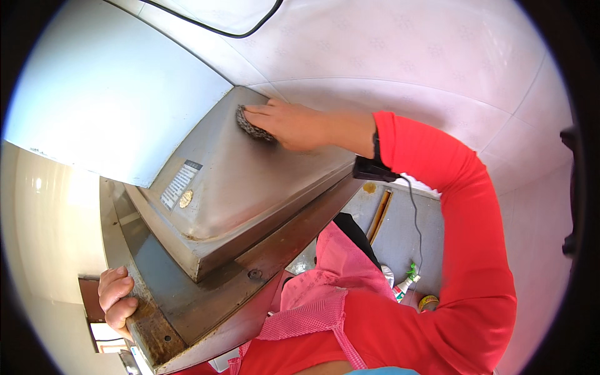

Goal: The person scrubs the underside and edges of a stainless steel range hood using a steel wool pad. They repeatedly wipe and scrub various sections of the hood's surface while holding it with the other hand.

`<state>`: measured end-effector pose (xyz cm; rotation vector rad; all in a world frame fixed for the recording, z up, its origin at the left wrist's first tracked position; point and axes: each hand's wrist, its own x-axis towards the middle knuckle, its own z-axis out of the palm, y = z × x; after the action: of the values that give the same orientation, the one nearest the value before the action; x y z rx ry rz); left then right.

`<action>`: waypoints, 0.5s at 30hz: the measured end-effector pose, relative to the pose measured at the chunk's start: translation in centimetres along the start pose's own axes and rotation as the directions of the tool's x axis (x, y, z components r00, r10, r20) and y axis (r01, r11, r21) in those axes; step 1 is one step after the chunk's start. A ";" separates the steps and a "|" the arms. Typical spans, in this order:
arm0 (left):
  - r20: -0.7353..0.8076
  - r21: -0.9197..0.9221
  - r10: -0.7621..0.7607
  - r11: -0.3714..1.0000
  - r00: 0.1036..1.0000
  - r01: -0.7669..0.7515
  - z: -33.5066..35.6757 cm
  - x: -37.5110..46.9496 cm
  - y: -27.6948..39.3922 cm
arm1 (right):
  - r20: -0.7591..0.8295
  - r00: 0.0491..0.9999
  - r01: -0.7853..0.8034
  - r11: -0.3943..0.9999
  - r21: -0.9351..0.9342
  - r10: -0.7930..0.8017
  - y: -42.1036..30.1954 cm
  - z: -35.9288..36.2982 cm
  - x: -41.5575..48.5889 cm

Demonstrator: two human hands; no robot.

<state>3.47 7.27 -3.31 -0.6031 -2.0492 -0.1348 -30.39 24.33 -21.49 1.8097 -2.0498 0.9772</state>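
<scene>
A metal range hood (262, 187) fills the middle of the head view, its sloped top stained brown. On that top, near the tiled wall, my right hand (293, 125) presses a dark steel wool scrubber (252, 125) against the metal. My left hand (116, 300) grips the hood's grimy lower rim (157, 330) at the bottom left, the thumb hidden. A printed label (182, 184) and a small round sticker (186, 198) are on the hood's slope.
A pale panel (112, 93) rises beside the hood top, and tiled wall (389, 51) lies behind. A black cable (211, 29) hangs above. A black device (375, 169) with a thin cord is near my right forearm. Below are a spray bottle (404, 287) and a round tin (427, 302).
</scene>
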 end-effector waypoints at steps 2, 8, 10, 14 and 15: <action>0.004 0.008 -0.019 1.000 1.000 0.019 -0.2 -0.1 0.1 | -0.033 0.999 0.044 0.998 0.045 -0.042 0.5 0.5 0.0; 0.019 0.014 0.059 0.998 0.998 -0.059 -0.2 0.1 -0.3 | 0.329 0.922 -0.212 0.977 -0.008 0.203 0.4 1.4 -7.6; -0.005 0.025 0.051 0.998 0.999 -0.051 -0.1 0.0 -0.2 | 0.139 0.989 -0.049 0.998 0.047 0.042 -0.2 1.2 -5.6; -0.042 0.055 0.040 0.998 0.998 -0.037 0.3 -0.2 -0.1 | -0.019 0.998 0.068 0.995 0.079 -0.066 -1.1 1.2 1.3; -0.038 0.031 0.027 0.999 0.999 -0.026 0.3 -0.1 -0.1 | -0.113 0.986 0.139 0.984 0.111 -0.126 -0.3 1.2 2.1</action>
<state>3.25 7.21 -3.57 -0.6039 -2.0023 -0.0984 -30.23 21.98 -21.05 1.8814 -1.8192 1.1517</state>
